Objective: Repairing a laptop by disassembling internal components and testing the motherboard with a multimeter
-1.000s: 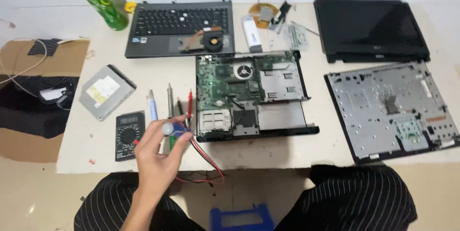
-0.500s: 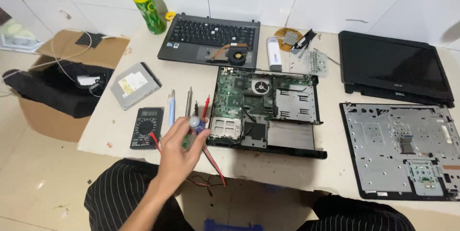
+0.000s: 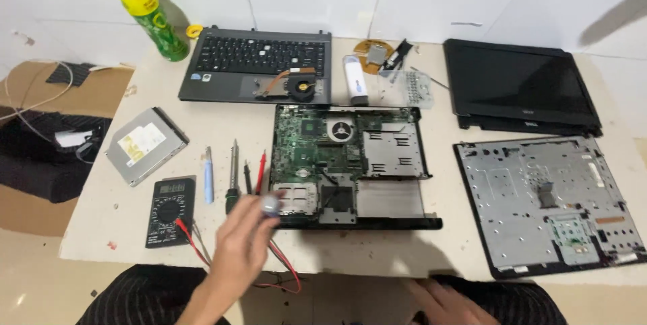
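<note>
My left hand (image 3: 241, 247) is at the table's front edge, shut on a small tool with a round grey end (image 3: 271, 204). The tool's tip is hidden by my fingers. It hovers at the front left corner of the opened laptop base (image 3: 350, 163), whose green board and fan lie bare. Just left of the hand lie a black multimeter (image 3: 170, 211) with red leads (image 3: 283, 268), a green-handled tool (image 3: 233, 173) and a blue pen-like tool (image 3: 208, 175). My right hand (image 3: 441, 301) rests low by my lap, below the table edge, fingers apart and holding nothing.
A silver optical drive (image 3: 145, 144) lies left. At the back are a keyboard deck (image 3: 259, 62) with a copper fan part (image 3: 291, 86), a green bottle (image 3: 149, 11) and a white stick (image 3: 354, 79). A black screen (image 3: 519, 85) and metal cover (image 3: 549, 203) lie right; a cardboard box (image 3: 34, 217) stands beside the table.
The view has swung and moved closer to the table. My left hand with the tool has shifted slightly right toward the laptop base's front corner. My right hand has come into view at the bottom.
</note>
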